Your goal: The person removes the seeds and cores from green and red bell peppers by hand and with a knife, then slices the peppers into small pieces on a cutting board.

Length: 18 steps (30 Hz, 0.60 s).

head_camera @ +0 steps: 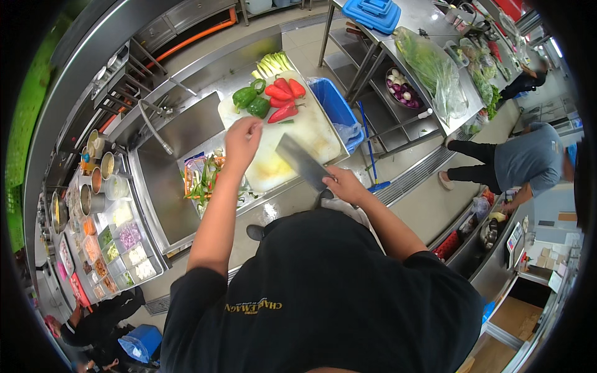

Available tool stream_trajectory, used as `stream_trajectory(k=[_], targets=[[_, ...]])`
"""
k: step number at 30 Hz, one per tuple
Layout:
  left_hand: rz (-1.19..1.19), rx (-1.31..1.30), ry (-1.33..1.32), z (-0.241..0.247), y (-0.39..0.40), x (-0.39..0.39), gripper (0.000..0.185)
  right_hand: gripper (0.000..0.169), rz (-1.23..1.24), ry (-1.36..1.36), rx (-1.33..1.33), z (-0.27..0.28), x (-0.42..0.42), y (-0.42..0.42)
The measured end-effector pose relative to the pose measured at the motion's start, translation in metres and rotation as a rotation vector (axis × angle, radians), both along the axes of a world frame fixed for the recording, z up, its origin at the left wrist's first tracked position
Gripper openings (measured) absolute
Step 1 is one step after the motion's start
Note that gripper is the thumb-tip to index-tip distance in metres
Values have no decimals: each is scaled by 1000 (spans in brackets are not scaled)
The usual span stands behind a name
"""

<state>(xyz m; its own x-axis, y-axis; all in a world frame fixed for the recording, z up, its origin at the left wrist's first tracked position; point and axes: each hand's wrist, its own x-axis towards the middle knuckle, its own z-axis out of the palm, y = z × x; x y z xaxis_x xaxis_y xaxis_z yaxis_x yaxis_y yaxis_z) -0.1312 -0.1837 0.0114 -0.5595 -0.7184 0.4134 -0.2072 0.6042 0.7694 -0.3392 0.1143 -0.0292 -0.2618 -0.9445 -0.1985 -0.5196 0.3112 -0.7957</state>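
Note:
A steel cleaver (302, 161) is gripped by its handle in my right hand (344, 184), its broad blade over the near part of a white cutting board (317, 135). My left hand (243, 137) hovers by the board's left side with fingers curled; whether something small is in it I cannot tell. Beyond it lie green bell peppers (252, 100) and several long red peppers (283, 95). A small green piece (286, 121) rests just below the red ones. Cut green stalks (273, 64) lie at the board's far end.
Left of the board are an orange basket of vegetable trimmings (200, 179) and a sink with a spray hose (156, 130). Ingredient containers (128, 235) stand further left. A blue bin (336, 105) adjoins the board's right side. One person stands at right, others at lower left and far right.

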Motion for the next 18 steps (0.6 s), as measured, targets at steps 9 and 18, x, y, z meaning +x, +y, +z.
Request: stream_trajectory(k=[9,18], targets=[[47,-236,-365,-131,21,-114,25,25,-95,50,31,5,-112,43],[-89,-358,-594,-124,40,-118,9,28,-172,2,51,-13,-107,66]])
